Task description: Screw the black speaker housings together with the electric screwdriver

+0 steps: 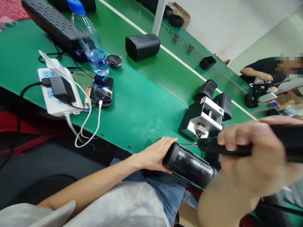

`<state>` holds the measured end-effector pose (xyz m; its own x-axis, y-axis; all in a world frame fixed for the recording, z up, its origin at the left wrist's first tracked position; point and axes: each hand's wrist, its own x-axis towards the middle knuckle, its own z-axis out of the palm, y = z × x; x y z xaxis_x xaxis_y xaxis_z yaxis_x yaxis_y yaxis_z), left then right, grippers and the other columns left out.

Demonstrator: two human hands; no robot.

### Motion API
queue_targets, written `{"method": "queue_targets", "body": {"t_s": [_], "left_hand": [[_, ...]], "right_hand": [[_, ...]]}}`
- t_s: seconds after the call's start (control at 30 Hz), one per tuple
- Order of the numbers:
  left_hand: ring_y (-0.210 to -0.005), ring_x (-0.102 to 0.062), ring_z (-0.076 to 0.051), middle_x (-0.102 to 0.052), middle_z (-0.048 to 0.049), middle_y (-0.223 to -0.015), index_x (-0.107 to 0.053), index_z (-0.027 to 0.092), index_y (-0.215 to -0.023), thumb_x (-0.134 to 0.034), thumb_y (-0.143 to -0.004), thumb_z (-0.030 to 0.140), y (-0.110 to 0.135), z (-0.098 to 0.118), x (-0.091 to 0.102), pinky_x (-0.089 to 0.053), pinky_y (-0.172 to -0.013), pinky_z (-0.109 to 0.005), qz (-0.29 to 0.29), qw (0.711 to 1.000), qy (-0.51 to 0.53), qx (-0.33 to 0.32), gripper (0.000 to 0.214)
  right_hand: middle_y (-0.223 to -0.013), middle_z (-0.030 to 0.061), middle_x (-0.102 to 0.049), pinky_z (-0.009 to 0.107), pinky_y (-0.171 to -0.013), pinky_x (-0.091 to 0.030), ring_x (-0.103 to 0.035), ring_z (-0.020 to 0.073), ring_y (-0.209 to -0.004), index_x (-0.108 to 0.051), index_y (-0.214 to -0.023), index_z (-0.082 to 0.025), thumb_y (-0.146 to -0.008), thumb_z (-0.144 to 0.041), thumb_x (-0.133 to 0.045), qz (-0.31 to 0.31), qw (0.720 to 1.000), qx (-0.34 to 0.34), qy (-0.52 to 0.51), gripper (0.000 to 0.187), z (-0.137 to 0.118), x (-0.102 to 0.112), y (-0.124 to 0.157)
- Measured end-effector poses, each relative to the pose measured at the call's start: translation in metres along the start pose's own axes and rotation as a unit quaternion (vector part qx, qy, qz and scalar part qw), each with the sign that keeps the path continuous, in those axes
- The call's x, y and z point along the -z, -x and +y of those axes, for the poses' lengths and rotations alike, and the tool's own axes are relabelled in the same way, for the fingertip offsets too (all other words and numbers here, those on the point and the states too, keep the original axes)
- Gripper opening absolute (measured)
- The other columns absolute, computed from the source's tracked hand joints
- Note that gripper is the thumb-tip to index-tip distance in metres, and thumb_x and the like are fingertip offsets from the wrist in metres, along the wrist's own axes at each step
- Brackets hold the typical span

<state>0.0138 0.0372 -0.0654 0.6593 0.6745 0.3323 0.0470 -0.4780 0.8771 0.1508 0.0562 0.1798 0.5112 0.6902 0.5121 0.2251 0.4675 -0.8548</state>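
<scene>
My left hand [161, 154] grips one end of a black cylindrical speaker [191, 165] with perforated metal mesh. The speaker lies tilted at the table's near edge, above my lap. My right hand [253, 151], close to the camera and slightly blurred, is wrapped round a black electric screwdriver [220, 146]. Its thin bit [187, 144] points left, and the tip lies near my left fingertips and the speaker's end. Whether the bit touches the speaker, I cannot tell. Just beyond the screwdriver stands a black and silver screw feeder [204, 118].
Black speaker housings [143, 45] stand along the green table [146, 107]. To the left are a water bottle [90, 44], a charging phone [102, 88], a loose speaker driver [114, 61] and a white power strip [59, 108] with trailing cables. Another person [262, 71] works at far right.
</scene>
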Motion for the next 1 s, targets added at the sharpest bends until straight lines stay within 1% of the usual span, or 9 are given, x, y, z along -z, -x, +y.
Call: {"method": "queue_targets", "body": {"t_s": [0.17, 0.3, 0.37, 0.57, 0.73, 0.83, 0.9, 0.93, 1.0], "left_hand": [[-0.142, -0.064, -0.049, -0.060, -0.0230, -0.156, -0.036, 0.024, -0.171, -0.116, -0.074, 0.053, -0.003, -0.004, -0.004, -0.059, -0.121, -0.069, 0.017, 1.000, 0.013, -0.008, 0.129], [-0.140, -0.065, -0.048, -0.060, -0.0224, -0.154, -0.036, 0.023, -0.168, -0.115, -0.076, 0.051, -0.004, -0.003, -0.003, -0.060, -0.119, -0.067, 0.016, 1.000, 0.014, -0.012, 0.125], [-0.141, -0.065, -0.047, -0.060, -0.0218, -0.155, -0.036, 0.025, -0.168, -0.114, -0.077, 0.051, -0.004, -0.002, -0.003, -0.061, -0.119, -0.066, 0.016, 1.000, 0.017, -0.006, 0.122], [-0.144, -0.064, -0.049, -0.060, -0.0224, -0.158, -0.038, 0.024, -0.167, -0.112, -0.078, 0.054, -0.003, -0.002, -0.004, -0.059, -0.121, -0.068, 0.019, 1.000, 0.017, 0.001, 0.120], [-0.146, -0.062, -0.048, -0.059, -0.0204, -0.160, -0.037, 0.026, -0.167, -0.116, -0.074, 0.044, -0.002, 0.001, 0.000, -0.058, -0.123, -0.068, 0.007, 1.000, 0.007, 0.018, 0.124], [-0.148, -0.061, -0.047, -0.058, -0.0181, -0.160, -0.038, 0.028, -0.167, -0.117, -0.071, 0.038, -0.002, 0.004, 0.004, -0.058, -0.124, -0.067, -0.001, 1.000, 0.005, 0.030, 0.124], [-0.149, -0.060, -0.047, -0.058, -0.0173, -0.162, -0.038, 0.030, -0.168, -0.117, -0.070, 0.035, -0.002, 0.006, 0.005, -0.057, -0.125, -0.066, -0.002, 0.999, 0.001, 0.032, 0.126], [-0.150, -0.060, -0.047, -0.057, -0.0174, -0.162, -0.037, 0.030, -0.169, -0.117, -0.070, 0.034, -0.001, 0.007, 0.006, -0.057, -0.126, -0.065, -0.004, 0.999, -0.003, 0.031, 0.127], [-0.150, -0.060, -0.046, -0.057, -0.0175, -0.162, -0.035, 0.031, -0.170, -0.118, -0.069, 0.031, -0.001, 0.008, 0.007, -0.056, -0.127, -0.065, -0.006, 1.000, -0.011, 0.029, 0.131]], "right_hand": [[-0.063, -0.0103, -0.058, 0.028, -0.045, -0.041, -0.046, 0.0126, -0.043, -0.066, -0.092, -0.026, -0.081, -0.014, -0.083, -0.077, 0.996, 0.004, -0.041, 0.024, 0.034, 0.007, 0.007], [-0.061, -0.0111, -0.056, 0.026, -0.044, -0.040, -0.042, 0.0121, -0.042, -0.067, -0.097, -0.026, -0.086, -0.009, -0.083, -0.138, 0.987, 0.018, -0.076, 0.026, 0.041, 0.017, 0.005], [-0.062, -0.0107, -0.056, 0.027, -0.045, -0.040, -0.042, 0.0121, -0.042, -0.068, -0.098, -0.026, -0.087, -0.007, -0.081, -0.152, 0.984, 0.020, -0.092, 0.026, 0.042, 0.018, 0.005], [-0.067, -0.0094, -0.059, 0.028, -0.046, -0.043, -0.048, 0.0121, -0.045, -0.068, -0.099, -0.024, -0.091, -0.009, -0.082, -0.149, 0.984, 0.012, -0.095, 0.023, 0.042, 0.015, 0.006], [-0.070, -0.0085, -0.062, 0.027, -0.046, -0.047, -0.053, 0.0118, -0.046, -0.067, -0.098, -0.024, -0.093, -0.011, -0.085, -0.160, 0.981, 0.006, -0.113, 0.023, 0.044, 0.015, 0.010], [-0.071, -0.0075, -0.065, 0.029, -0.048, -0.052, -0.057, 0.0128, -0.047, -0.069, -0.100, -0.023, -0.094, -0.013, -0.085, -0.171, 0.980, -0.008, -0.102, 0.020, 0.036, 0.017, 0.009], [-0.068, -0.0083, -0.064, 0.029, -0.048, -0.052, -0.055, 0.0131, -0.045, -0.072, -0.105, -0.024, -0.092, -0.013, -0.084, -0.155, 0.983, -0.001, -0.100, 0.021, 0.022, 0.023, 0.000], [-0.065, -0.0093, -0.062, 0.029, -0.046, -0.050, -0.052, 0.0128, -0.044, -0.074, -0.109, -0.024, -0.088, -0.012, -0.083, -0.136, 0.986, 0.013, -0.101, 0.026, 0.014, 0.028, -0.007], [-0.059, -0.0117, -0.056, 0.028, -0.041, -0.042, -0.041, 0.0119, -0.041, -0.077, -0.112, -0.025, -0.077, -0.012, -0.077, -0.071, 0.991, 0.060, -0.092, 0.037, -0.001, 0.039, -0.026]]}}
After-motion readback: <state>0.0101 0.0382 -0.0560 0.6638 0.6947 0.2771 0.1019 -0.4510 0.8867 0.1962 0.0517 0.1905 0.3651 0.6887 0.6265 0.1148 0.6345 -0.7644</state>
